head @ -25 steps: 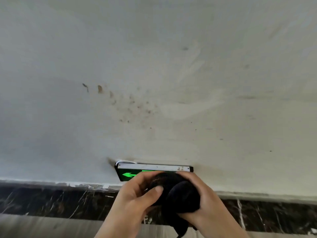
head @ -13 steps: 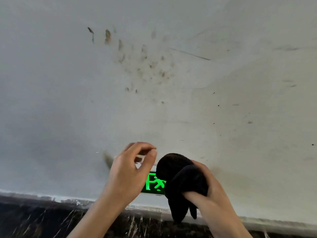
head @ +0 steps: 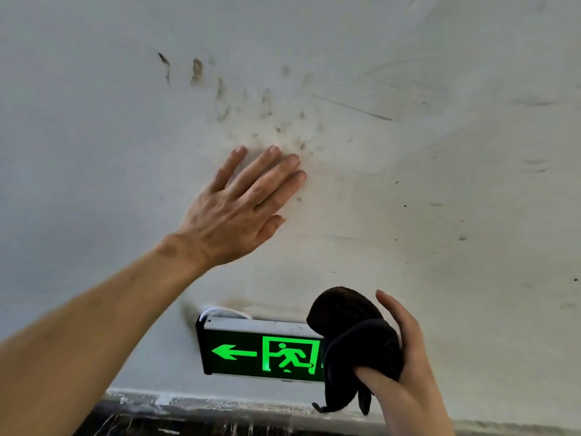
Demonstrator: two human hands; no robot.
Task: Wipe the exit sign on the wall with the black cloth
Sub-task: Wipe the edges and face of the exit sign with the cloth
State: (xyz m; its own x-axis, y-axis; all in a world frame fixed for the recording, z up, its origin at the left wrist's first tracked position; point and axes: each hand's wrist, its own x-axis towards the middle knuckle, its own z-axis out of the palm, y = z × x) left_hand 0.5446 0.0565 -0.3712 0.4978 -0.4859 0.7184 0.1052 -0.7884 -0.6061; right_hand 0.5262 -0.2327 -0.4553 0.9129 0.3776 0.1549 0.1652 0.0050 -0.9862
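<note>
The exit sign (head: 251, 352) is a black box with a green arrow and running figure, mounted low on the white wall. My right hand (head: 405, 366) grips a bunched black cloth (head: 352, 344) that covers the sign's right end. My left hand (head: 245, 206) lies flat on the wall above the sign, fingers spread, holding nothing.
The white wall (head: 440, 184) is stained with brown smudges (head: 245, 102) above my left hand and small dark specks to the right. A dark marble skirting (head: 188, 423) runs along the wall's base below the sign.
My left hand let go of the cloth and the sign, rose, and now presses flat on the wall. The right hand keeps the cloth at the sign's right end. The sign's face is now uncovered.
</note>
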